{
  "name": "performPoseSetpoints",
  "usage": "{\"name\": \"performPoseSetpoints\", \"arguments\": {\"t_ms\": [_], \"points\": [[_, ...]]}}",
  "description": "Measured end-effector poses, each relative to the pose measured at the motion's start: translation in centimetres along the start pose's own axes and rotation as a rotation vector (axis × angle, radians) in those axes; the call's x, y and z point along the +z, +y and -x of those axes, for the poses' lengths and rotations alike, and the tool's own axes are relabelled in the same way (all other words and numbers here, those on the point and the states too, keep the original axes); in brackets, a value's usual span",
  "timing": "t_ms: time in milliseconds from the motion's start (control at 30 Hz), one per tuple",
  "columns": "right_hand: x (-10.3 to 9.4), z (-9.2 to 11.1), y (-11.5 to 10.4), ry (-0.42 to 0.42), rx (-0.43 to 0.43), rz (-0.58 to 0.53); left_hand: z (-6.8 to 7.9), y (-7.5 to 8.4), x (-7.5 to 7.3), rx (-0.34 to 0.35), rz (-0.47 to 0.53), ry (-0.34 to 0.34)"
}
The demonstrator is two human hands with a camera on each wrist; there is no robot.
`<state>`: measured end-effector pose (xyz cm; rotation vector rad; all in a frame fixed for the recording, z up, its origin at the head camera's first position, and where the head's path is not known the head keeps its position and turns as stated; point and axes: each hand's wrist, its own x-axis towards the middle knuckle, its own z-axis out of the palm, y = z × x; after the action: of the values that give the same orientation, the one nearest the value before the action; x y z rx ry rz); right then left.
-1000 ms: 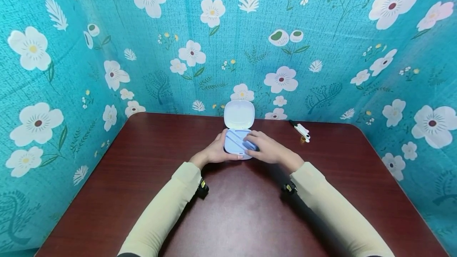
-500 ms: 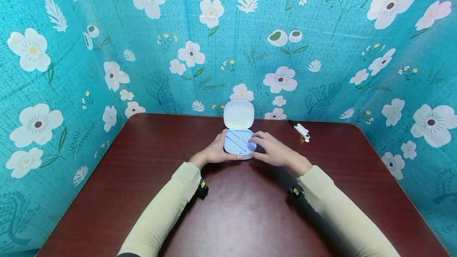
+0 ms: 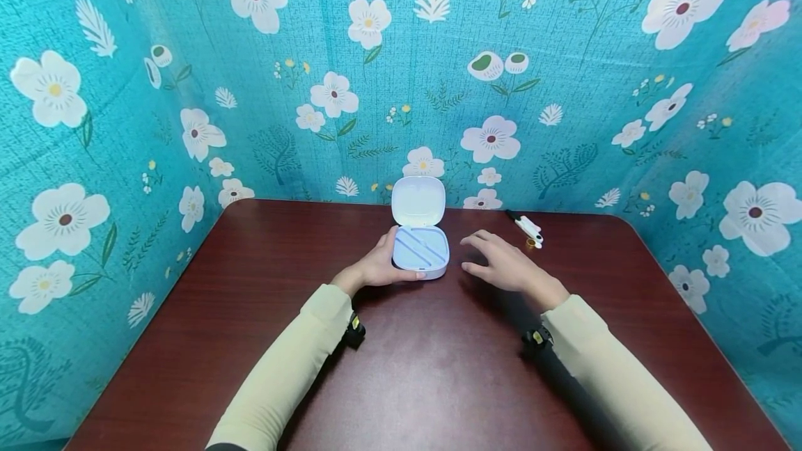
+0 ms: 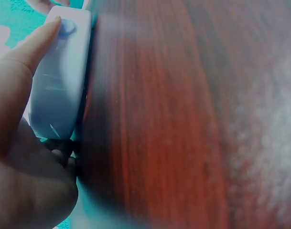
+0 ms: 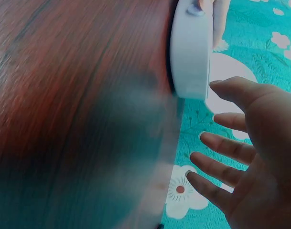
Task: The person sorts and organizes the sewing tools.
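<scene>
A small pale lavender hinged case [image 3: 421,249] sits on the table with its white lid [image 3: 418,200] raised at the back. Slanting ridges cross the inside of its base. My left hand [image 3: 378,264] grips the base from the left, thumb along the front wall by a round button [image 4: 66,27], the other fingers mostly hidden behind. To the right of the case hovers my right hand [image 3: 501,262], fingers spread and loosely bent, holding nothing. In the right wrist view its thumb tip lies close to the corner of the case.
Toward the back right of the brown table [image 3: 401,367] lies a slim white object with a black end [image 3: 525,226]. A small gold ring-shaped thing [image 3: 530,243] is beside it. Flowered teal cloth [image 3: 282,89] hangs behind and at both sides.
My right hand has drawn back to the right, from over the right half of the case to beside it. The left hand keeps its grip; the case stays in place.
</scene>
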<state>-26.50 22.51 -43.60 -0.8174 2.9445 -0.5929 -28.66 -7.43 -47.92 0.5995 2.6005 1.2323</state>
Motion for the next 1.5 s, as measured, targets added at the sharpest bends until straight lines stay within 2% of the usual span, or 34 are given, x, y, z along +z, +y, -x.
{"name": "performPoseSetpoints", "arguments": {"t_ms": [167, 467, 767, 1067, 1500], "points": [[-0.3, 0.6, 0.9, 0.021, 0.048, -0.005, 0.1, 0.1, 0.0, -0.015, 0.005, -0.006], [-0.7, 1.4, 3.2, 0.15, 0.03, -0.055, 0.2, 0.3, -0.1, -0.025, 0.005, -0.013], [-1.4, 2.3, 5.6, 0.244, 0.165, -0.131, 0.0, 0.1, -0.1, -0.018, -0.003, -0.007], [-1.4, 3.4, 8.0, 0.265, 0.292, -0.108, 0.0, 0.1, 0.0, -0.016, 0.012, 0.0], [-1.2, 3.6, 10.2, 0.29, 0.363, -0.088, 0.1, 0.0, 0.1, -0.015, 0.019, 0.009]]}}
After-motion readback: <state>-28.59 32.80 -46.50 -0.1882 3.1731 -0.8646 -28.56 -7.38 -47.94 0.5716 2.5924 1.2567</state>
